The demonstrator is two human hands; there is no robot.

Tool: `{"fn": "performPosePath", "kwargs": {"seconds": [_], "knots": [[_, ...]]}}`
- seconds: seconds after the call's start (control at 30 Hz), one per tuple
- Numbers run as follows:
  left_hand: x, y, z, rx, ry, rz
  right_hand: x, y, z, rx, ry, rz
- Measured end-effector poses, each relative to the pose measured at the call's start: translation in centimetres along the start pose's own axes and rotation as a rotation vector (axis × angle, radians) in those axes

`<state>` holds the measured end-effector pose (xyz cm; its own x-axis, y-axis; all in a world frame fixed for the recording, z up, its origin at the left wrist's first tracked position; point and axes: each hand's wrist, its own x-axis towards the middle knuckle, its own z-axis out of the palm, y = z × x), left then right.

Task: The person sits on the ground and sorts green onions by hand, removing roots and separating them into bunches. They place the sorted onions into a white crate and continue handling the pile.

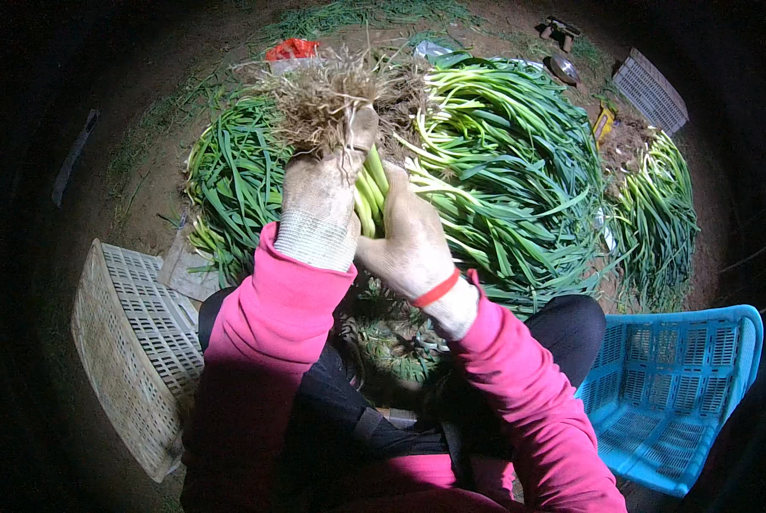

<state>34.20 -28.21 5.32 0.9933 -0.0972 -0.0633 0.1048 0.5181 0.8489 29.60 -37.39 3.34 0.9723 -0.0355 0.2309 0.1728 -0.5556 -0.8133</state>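
A bunch of green garlic or young leeks (371, 191) is in front of me, with its pale stalks showing between my hands. Its tangled brown roots (325, 102) point away from me. My left hand (324, 199), in a soiled knit glove, closes around the stalks just below the roots. Lower down on the other side, my right hand (415, 232) grips the same bunch; that glove has a red band at the wrist. The leaf ends of the bunch are hidden behind my hands and sleeves. Right beside my right hand lies a large heap of the same plants (517, 173).
A smaller leafy pile (238, 173) lies left, another (655, 218) far right. A pale plastic crate (126, 365) stands tilted by my left knee, a blue crate (671, 385) by my right. Farther off are a grey crate (651, 90), metal bowl (563, 68) and red bag (292, 49).
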Motion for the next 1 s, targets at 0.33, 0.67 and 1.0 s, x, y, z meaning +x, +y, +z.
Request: {"fn": "performPosePath", "kwargs": {"seconds": [0.33,0.67,1.0], "knots": [[-0.7,4.1,-1.4,0.079,-0.376,0.014,1.5,2.6,-2.4,0.429,-0.661,-0.053],[1.2,11.9,-8.1,0.185,-0.256,0.274,-6.8,25.8,5.7,-0.349,-0.552,0.423],[2.5,11.1,-7.8,0.682,0.44,0.674,-12.4,29.9,13.2,-0.952,-0.415,0.331]]}}
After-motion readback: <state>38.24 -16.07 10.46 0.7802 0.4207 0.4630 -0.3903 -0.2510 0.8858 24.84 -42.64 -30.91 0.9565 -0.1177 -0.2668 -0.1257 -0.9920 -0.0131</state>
